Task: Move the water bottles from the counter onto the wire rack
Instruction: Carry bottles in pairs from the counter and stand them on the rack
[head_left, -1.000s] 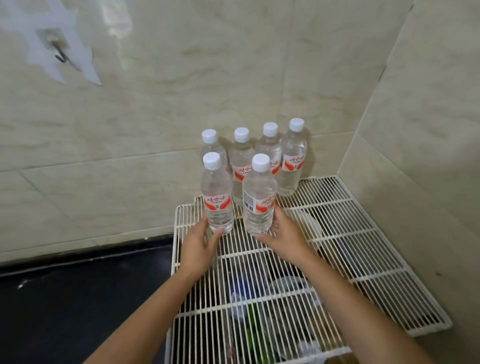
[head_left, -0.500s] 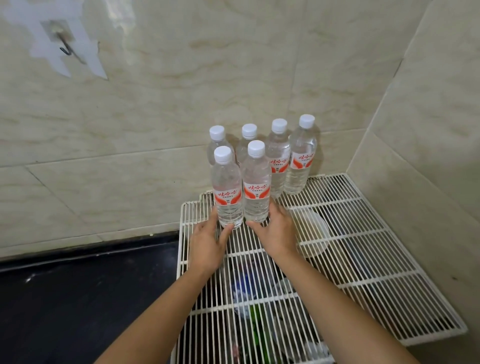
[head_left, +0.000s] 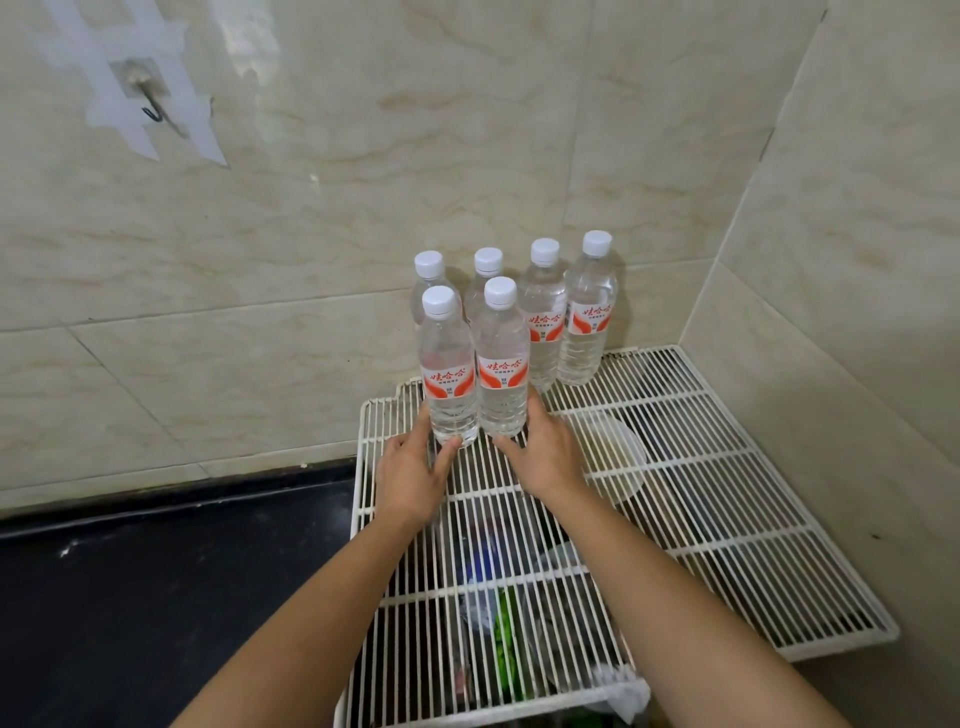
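- While the left grip (head_left: 410, 473) cups the foot of the front-left bottle (head_left: 449, 364), thumb across the near side and fingers round the far side, the right grip (head_left: 545, 452) mirrors it on the front-right bottle (head_left: 503, 358); both are grasping, neither squeezing hard by the look of it.
- Both bottles are upright with their feet on the wire rack (head_left: 727, 493), sides touching or nearly so. White caps are on and red labels face the camera.
- Back row (head_left: 589, 322): four more bottles stand upright along the rack's far edge by the tiled wall (head_left: 467, 130). The front pair stands just before the two left ones; I cannot tell whether they touch.
- Step in hand (judgement): seating the front pair, then letting go.
- To do it well: hold low, as now, so the tall bottles do not tip. Set each foot flat across several wires, not in a gap. Ease off one grip at a time and watch for wobble. Draw the grips straight back, clear of the caps.
- Risk: a nudge forward could topple the back row like skittles.
- Dark counter (head_left: 130, 597), left of the rack: no bottle on the part in view. The task looks nearly done.
- Under the rack: blurred items (head_left: 488, 571), blue and green, not identifiable.
- Hook (head_left: 150, 104) on the wall, upper left.
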